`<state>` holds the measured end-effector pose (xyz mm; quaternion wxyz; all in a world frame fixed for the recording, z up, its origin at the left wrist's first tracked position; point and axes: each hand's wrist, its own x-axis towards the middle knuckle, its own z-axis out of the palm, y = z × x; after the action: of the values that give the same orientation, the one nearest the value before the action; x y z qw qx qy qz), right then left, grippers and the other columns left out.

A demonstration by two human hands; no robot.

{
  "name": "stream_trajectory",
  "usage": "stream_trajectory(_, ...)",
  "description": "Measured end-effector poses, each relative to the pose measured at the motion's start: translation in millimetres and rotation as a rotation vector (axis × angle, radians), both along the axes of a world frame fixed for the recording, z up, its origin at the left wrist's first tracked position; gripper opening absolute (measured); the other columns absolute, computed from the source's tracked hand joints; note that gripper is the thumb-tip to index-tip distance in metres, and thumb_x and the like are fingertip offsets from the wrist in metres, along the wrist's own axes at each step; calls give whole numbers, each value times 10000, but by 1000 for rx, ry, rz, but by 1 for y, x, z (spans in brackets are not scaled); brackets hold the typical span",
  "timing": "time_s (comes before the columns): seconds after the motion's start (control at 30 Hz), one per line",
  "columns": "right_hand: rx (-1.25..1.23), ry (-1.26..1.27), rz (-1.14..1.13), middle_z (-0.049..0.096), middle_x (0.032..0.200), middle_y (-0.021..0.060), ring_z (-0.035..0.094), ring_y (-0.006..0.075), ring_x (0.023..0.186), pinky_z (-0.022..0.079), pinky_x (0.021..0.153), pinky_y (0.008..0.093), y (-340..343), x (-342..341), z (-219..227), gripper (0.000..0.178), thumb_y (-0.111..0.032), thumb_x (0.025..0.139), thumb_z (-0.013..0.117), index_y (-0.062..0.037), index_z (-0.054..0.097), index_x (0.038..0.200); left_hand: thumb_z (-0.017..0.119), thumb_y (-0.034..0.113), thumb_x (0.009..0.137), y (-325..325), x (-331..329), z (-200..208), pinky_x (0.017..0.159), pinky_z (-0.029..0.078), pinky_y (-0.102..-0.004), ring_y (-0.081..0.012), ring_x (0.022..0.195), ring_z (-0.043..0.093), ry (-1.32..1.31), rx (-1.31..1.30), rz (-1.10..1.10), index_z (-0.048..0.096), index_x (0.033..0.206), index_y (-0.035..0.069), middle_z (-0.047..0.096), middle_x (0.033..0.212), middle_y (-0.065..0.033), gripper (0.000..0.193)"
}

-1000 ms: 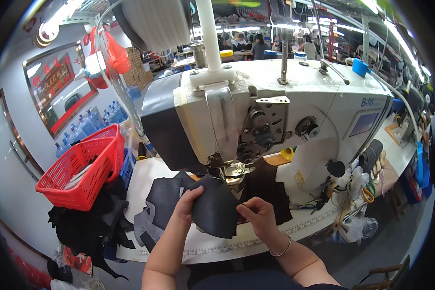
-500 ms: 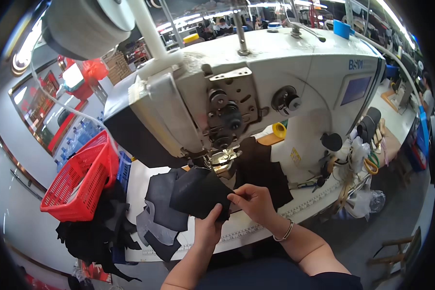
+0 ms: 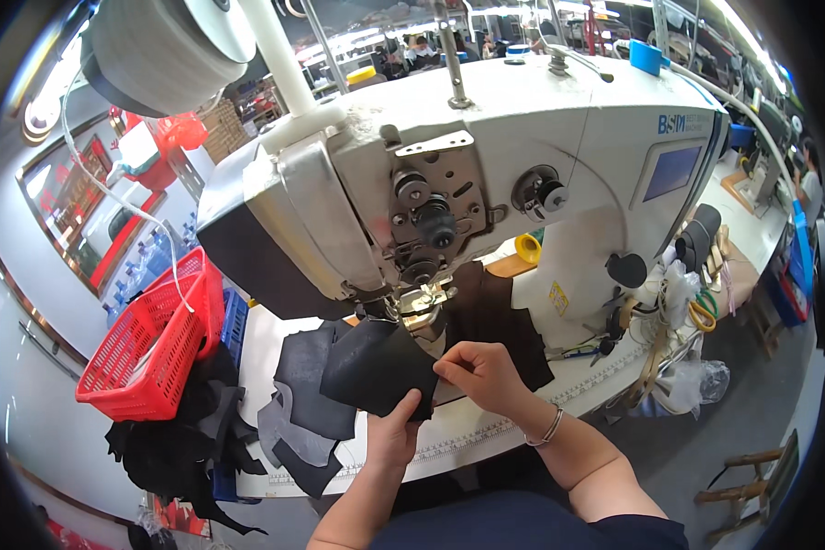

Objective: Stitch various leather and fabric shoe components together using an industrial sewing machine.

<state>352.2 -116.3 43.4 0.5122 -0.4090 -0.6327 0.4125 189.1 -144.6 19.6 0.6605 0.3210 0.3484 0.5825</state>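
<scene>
With the presser foot as the hub, the white sewing machine fills the view from 9 through 12 to 3 o'clock. Below it spreads the pale surface. A red basket sits between 8 and 9 o'clock, well apart. A dark brown piece lies just beside the foot, toward 3; cut grey and black pieces overlap at 8.

The black piece is at 7 o'clock, its upper edge close at the foot; whether it runs underneath I cannot tell. The left hand, near 6, holds its lower right corner, thumb on top. The right hand, between 4 and 5, has its fingertips drawn together at the piece's right edge; whether they pinch it is unclear.

A second ago the left hand gripped the left side; it has since come round to the near corner. Seemingly, the piece is now steadied from there, leaving its left side free. Smallest is the brass-coloured presser foot.
</scene>
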Motion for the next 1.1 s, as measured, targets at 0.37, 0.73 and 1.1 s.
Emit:
stream_trajectory(0.37,-156,337,127,592,665,16,525,49,608,440,567,180,6,-10,-3,112,-102,831,615,-11,595,771,611,45,771,6,-11,23,617,514,-307,-202,742,598,10,41,-4,488,1079,13,578,942,-101,334)
stream_trajectory(0.73,-102,466,-60,583,644,13,505,44,546,412,503,179,18,-45,1,139,-126,830,620,-24,583,742,819,106,554,32,-40,30,925,376,-360,-265,1188,376,783,588,592,322,1255,11,399,1221,-143,864)
stream_trajectory(1.1,-242,585,51,600,669,26,530,57,578,426,534,178,17,-41,-1,155,-159,854,586,-15,596,796,641,108,676,43,-17,47,1028,90,-529,-212,1077,504,1586,1275,724,650,875,174,603,914,61,210)
